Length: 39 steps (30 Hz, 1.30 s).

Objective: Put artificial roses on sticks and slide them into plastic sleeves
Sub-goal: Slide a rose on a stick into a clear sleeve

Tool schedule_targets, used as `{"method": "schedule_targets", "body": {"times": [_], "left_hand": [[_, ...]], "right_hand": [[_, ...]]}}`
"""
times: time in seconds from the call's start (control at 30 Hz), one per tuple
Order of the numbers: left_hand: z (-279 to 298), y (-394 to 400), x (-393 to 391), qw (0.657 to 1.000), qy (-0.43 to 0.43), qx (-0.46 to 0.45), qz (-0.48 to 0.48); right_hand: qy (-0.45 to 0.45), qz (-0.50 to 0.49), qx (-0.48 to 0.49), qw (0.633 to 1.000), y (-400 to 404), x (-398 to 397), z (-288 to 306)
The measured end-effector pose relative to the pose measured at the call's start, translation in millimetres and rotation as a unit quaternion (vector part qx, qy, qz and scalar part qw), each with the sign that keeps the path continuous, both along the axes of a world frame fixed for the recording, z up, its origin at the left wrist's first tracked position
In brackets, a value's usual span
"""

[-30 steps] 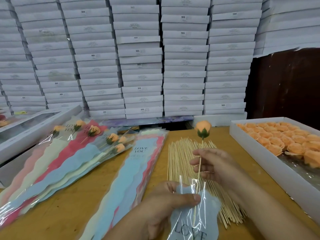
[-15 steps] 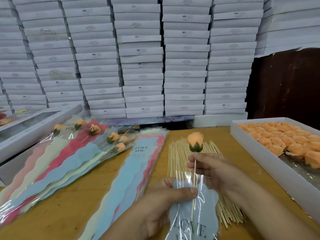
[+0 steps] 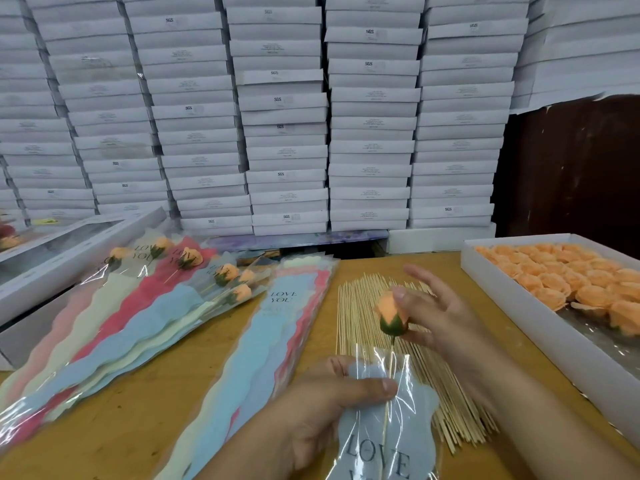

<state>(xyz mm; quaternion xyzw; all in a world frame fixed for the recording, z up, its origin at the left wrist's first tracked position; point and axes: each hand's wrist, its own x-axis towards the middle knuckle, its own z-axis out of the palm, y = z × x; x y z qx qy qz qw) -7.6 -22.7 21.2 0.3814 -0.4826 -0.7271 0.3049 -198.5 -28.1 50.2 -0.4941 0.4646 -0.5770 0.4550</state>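
Fingers [image 3: 398, 294] of the right hand [image 3: 440, 313] pinch the orange rose [image 3: 389, 315] at lower centre of the frame, fingertip on the petals, thumb seemingly at the green base, though motion blur obscures the contact. Its stick [image 3: 387, 403] runs down into the clear sleeve [image 3: 391, 427], which the left hand [image 3: 311, 414] holds, thumb pressing the mouth against the fingers beneath. The rose looks light and soft, easily crushed, so the firmer green base is likely the better hold; the thin stick may snap, and the film looks slippery. "LOVE" shows on this sleeve, "LOVE YOU" on the spare sleeves [image 3: 277, 327] on the desk [image 3: 145, 403], "SGS" on the stacked boxes [image 3: 280, 126] behind.
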Motion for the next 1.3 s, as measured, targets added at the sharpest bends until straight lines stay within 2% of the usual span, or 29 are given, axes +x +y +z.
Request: {"method": "schedule_targets", "body": {"times": [0.07, 0.2, 0.73, 1.07, 1.3], "left_hand": [[1.8, 0.8, -0.6, 1.000, 0.002, 0.003, 0.001], [3.0, -2.0, 1.8, 1.000, 0.019, 0.005, 0.018], [7.8, -0.6, -0.2, 0.999, 0.018, -0.002, 0.039], [6.6, 1.9, -0.9, 0.998, 0.048, 0.012, 0.042], [5.6, 0.3, -0.3, 0.998, 0.027, 0.012, 0.057]], "right_hand": [[0.025, -0.012, -0.017, 0.999, 1.2, 1.2, 1.6], [0.070, 0.036, -0.018, 0.997, 6.6, 7.5, -0.1], [0.073, 0.034, -0.024, 0.996, 0.0, 10.0, -8.9], [0.137, 0.026, -0.040, 0.989, 0.3, 10.7, -10.5], [0.170, 0.016, -0.046, 0.984, 2.6, 11.5, -10.9]]}}
